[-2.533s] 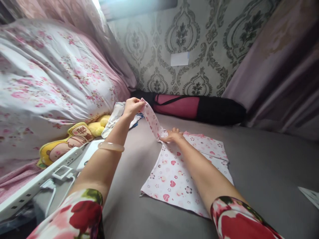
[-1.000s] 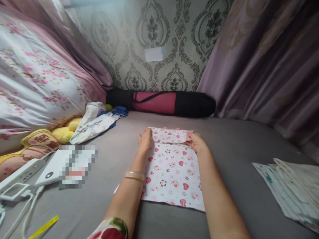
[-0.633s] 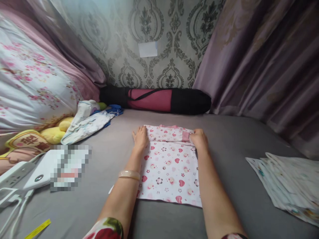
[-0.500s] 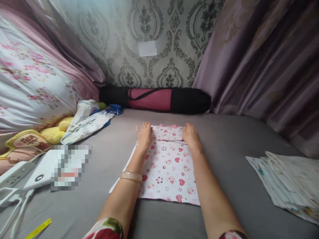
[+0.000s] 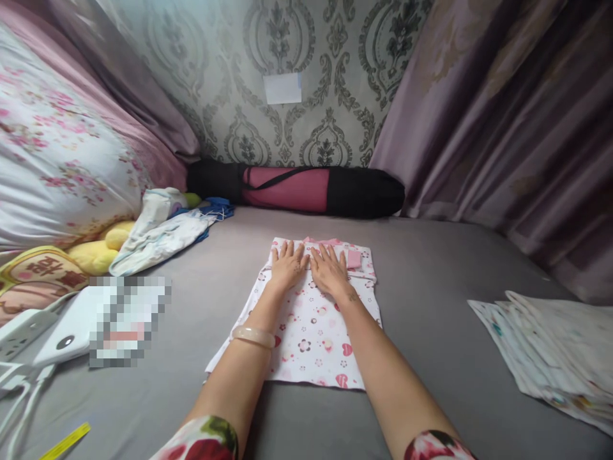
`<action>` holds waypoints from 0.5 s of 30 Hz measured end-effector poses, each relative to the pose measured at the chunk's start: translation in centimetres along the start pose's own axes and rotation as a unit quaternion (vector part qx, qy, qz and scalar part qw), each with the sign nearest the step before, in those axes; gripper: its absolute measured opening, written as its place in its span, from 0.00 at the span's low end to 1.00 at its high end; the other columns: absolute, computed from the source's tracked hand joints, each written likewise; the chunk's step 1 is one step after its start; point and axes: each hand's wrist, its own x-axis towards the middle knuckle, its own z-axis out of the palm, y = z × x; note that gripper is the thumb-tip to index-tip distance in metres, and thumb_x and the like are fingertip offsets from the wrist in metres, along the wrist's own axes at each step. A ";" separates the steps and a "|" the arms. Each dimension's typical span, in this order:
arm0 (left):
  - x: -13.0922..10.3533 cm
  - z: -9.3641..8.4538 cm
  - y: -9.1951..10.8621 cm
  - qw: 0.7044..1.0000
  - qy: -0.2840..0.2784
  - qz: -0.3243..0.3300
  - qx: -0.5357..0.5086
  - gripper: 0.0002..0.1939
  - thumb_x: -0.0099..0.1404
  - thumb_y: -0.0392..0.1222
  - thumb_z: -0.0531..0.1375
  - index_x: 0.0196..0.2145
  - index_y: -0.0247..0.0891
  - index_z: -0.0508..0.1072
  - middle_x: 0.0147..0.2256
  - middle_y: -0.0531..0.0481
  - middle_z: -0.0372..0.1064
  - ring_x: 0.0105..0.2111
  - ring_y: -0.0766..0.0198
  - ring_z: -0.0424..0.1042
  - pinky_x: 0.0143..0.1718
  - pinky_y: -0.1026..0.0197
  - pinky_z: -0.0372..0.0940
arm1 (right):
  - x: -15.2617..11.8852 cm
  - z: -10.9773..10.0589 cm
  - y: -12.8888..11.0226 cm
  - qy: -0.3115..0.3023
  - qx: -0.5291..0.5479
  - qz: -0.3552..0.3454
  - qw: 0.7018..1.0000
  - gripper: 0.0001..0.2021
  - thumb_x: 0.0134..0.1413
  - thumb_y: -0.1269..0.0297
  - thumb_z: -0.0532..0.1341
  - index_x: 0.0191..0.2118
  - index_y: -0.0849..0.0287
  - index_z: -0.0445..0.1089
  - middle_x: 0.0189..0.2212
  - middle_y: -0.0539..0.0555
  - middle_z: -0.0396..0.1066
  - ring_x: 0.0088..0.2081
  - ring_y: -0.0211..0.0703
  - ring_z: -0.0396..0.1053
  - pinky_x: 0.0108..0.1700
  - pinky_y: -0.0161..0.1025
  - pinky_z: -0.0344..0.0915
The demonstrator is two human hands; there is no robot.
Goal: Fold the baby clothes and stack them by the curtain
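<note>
A white children's top [image 5: 311, 345] printed with red hearts and flowers lies face down or folded on the grey bed sheet; which side is up I cannot tell. Its sleeves are folded across near the far end, where a pink cuff [image 5: 354, 259] and some pink neckline trim [image 5: 324, 241] show. My left hand [image 5: 288, 265] lies flat on the folded part, fingers spread. Beside it my right hand [image 5: 329, 268] also presses flat on the cloth, fingers apart. Neither hand grips the fabric. My forearms cover part of both side edges.
A stack of folded cloths [image 5: 550, 351] lies at the right. Along the wall rests a black and pink roll bag [image 5: 287, 190]. At the left are crumpled clothes [image 5: 163, 236], a yellow plush [image 5: 98, 255], a power strip [image 5: 22, 332], white cables and a yellow strip [image 5: 64, 442].
Both hands have moved inward from the top's far corners onto its middle and now lie flat. The pink cuff has come into view at the right of the fold.
</note>
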 end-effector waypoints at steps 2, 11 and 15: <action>0.0 -0.4 0.1 1.000 -0.007 -0.001 -0.009 0.29 0.72 0.52 0.42 0.65 0.40 0.56 0.67 0.38 0.46 0.68 0.46 0.42 0.64 0.37 0.38 | 0.1 -0.7 0.0 -0.014 0.017 -0.001 1.000 0.26 0.68 0.57 0.40 0.67 0.55 0.52 0.69 0.54 0.44 0.69 0.51 0.37 0.67 0.56 0.30; 0.3 -0.2 -0.8 0.999 0.020 -0.047 0.000 0.32 0.72 0.52 0.41 0.65 0.28 0.54 0.66 0.33 0.48 0.67 0.48 0.44 0.66 0.45 0.36 | 0.2 -0.3 2.2 0.069 -0.002 0.104 0.992 0.30 0.66 0.59 0.44 0.68 0.72 0.47 0.68 0.65 0.44 0.69 0.51 0.37 0.67 0.48 0.32; 0.4 -0.3 -1.0 0.999 0.001 -0.045 0.004 0.33 0.71 0.53 0.41 0.65 0.27 0.54 0.66 0.33 0.47 0.67 0.47 0.44 0.66 0.44 0.38 | 0.2 0.1 2.4 0.055 -0.002 0.106 0.993 0.30 0.66 0.58 0.44 0.68 0.72 0.47 0.69 0.65 0.43 0.69 0.51 0.37 0.67 0.47 0.33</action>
